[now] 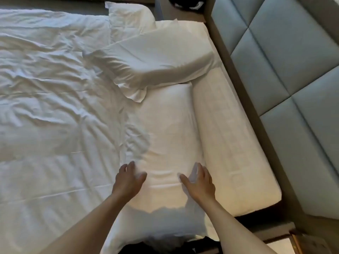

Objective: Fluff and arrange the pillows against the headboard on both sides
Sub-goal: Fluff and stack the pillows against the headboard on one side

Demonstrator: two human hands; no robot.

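Both hands flat and spread, gripping nothing: left hand (128, 180) and right hand (199, 182) rest palm-down on the near pillow (165, 136), fingers splayed, approx. 1 each side of its centre line.

Near pillow: lies flat on the mattress, beside the bare sheet strip (233, 143) along the headboard (286, 70), not leaning on it. Long axis runs away from the person, roughly parallel w/ the headboard.

Handling, judged: soft, light, case creased and likely to slip over the fill. Best held at the 2 short ends or corners, not mid-face.

Far pillow (156, 57): skewed, long axis diagonal, its open flap end overlapping the near pillow's far end. 3rd pillow (128, 21) partly hidden behind it.

Duvet (51, 88): rumpled, at the pillows' left.
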